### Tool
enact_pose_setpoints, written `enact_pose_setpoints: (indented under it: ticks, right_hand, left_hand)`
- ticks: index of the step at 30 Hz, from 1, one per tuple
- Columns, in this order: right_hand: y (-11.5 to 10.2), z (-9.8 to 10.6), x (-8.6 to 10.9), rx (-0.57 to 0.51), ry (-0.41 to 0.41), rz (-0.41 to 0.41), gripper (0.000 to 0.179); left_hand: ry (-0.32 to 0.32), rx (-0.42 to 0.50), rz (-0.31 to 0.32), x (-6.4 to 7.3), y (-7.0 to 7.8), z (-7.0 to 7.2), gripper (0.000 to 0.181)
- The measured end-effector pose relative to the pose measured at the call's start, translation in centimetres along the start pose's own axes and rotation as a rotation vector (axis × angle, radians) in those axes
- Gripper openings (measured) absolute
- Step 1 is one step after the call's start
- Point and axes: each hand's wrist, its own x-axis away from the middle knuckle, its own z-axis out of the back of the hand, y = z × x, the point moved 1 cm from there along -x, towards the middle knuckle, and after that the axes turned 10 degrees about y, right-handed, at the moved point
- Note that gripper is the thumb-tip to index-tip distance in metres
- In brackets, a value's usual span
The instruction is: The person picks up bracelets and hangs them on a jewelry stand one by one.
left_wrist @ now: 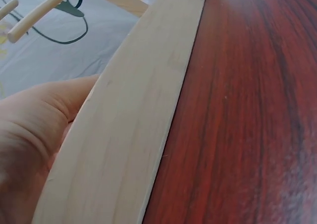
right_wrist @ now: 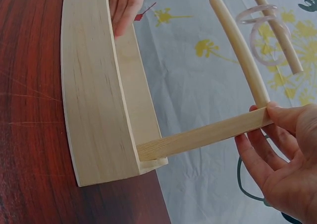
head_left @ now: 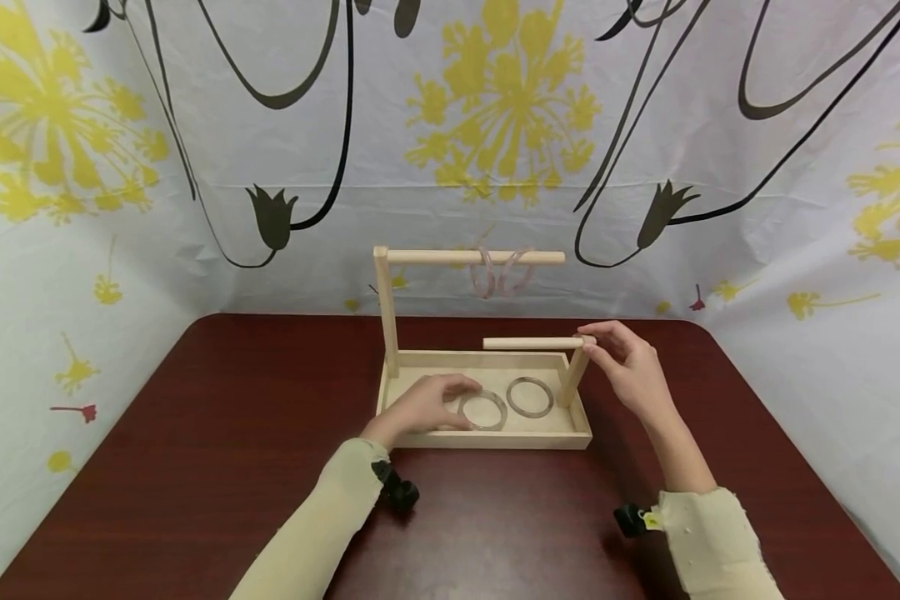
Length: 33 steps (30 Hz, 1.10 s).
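A light wooden jewelry stand (head_left: 487, 440) has a shallow tray base, a tall left post with a long rod (head_left: 435, 257), and a short right post (right_wrist: 208, 137) with a lower rod (head_left: 528, 343). My left hand (head_left: 427, 404) reaches over the tray's front wall and holds a clear greyish bangle (head_left: 504, 412) by its left side, thumb in front, fingers behind. A second greyish bangle (head_left: 530, 415) lies flat in the tray to its right. My right hand (head_left: 633, 371) grips the top of the short post between thumb and fingers. The left wrist view hides the left fingertips behind the tray wall.
Two pinkish clear bangles (head_left: 483, 279) hang on the upper rod. The stand rests on a dark red wood-grain table (head_left: 270, 433). Behind and beside the table hangs a white cloth (head_left: 450, 217) with yellow and dark plant prints.
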Motion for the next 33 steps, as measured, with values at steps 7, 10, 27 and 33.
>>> enact_pose_setpoints:
  ticks: [7,10,27,33]
  right_hand:
    - [0.0,0.0,-0.1,0.004,0.001,-0.003,0.025]
    - [0.0,0.0,-0.1,0.001,0.000,-0.004,0.025]
    - [0.1,0.0,0.0,0.017,0.000,-0.011,0.025]
    - [0.1,0.0,0.0,0.017,0.003,-0.009,0.025]
  left_hand:
    - [0.059,0.083,0.055,0.3,0.0,0.9,0.062]
    - [0.090,0.123,0.080,0.4,-0.2,1.3,0.061]
    - [0.213,0.470,0.151,0.8,-0.7,2.8,0.058]
    - [0.264,0.536,0.163,0.9,-0.7,3.0,0.056]
